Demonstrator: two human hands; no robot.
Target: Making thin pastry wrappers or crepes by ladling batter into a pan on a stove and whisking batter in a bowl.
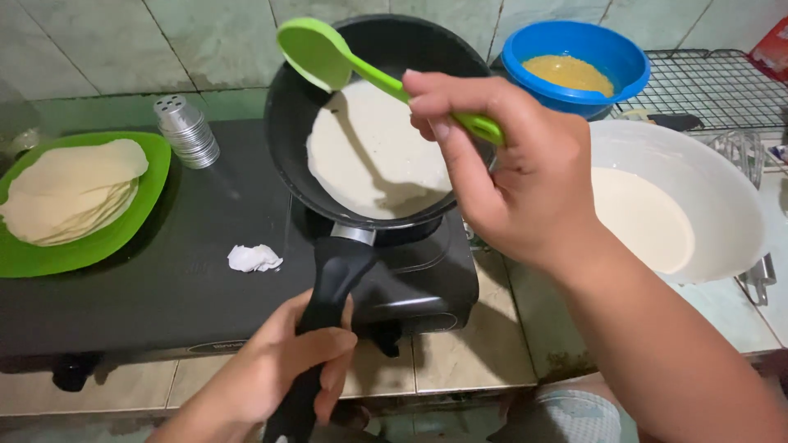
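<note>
Head view: stovetop.
Left hand (283,365): fingers wrapped round the black frying pan (328,123) handle.
Right hand (501,176): pinching the green ladle (328,53) above the pan.
Batter (373,152): spread thin inside the pan.

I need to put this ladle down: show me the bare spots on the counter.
Bare stove top lies between the green plate, the metal shaker and the black pan, broken only by a white crumpled scrap. Bare tile shows in front of the burner. Right of the pan it is crowded: blue bowl, white batter bowl, wire rack.

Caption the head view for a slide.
Left hand holds pan handle; right hand holds green ladle over batter.
</note>
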